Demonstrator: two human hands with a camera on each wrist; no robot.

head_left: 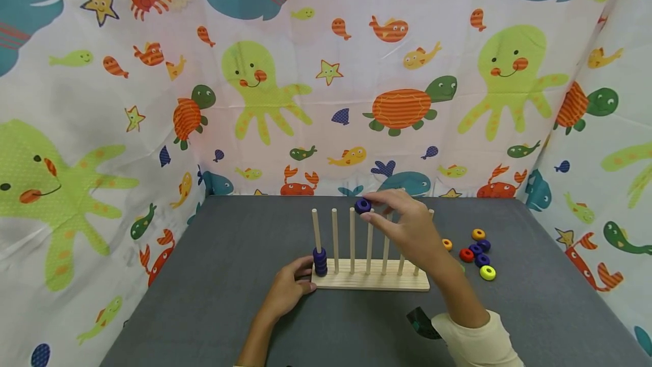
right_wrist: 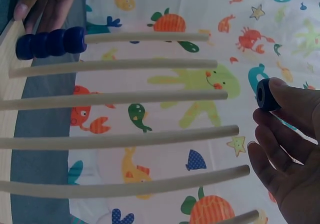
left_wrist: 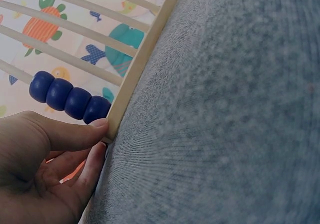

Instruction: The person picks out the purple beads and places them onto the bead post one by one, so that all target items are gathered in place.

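A wooden peg rack (head_left: 372, 282) with a row of upright pegs stands on the grey table. Several dark blue beads (head_left: 320, 263) are stacked on its leftmost peg, also seen as blue beads (left_wrist: 75, 102) in the left wrist view. My left hand (head_left: 287, 290) grips the left end of the rack's base, thumb on the wood. Above the pegs, my right hand (head_left: 410, 228) pinches a blue bead (head_left: 363, 206) between thumb and fingertips. In the right wrist view this blue bead (right_wrist: 267, 95) is apart from the peg tips, its hole facing them.
Loose beads lie on the table right of the rack: a red bead (head_left: 466, 255), a yellow bead (head_left: 487, 273), an orange bead (head_left: 478, 234) and several blue ones. A dark flat object (head_left: 421, 323) shows by the right sleeve. A sea-animal curtain (head_left: 305, 101) encloses the table's back and sides.
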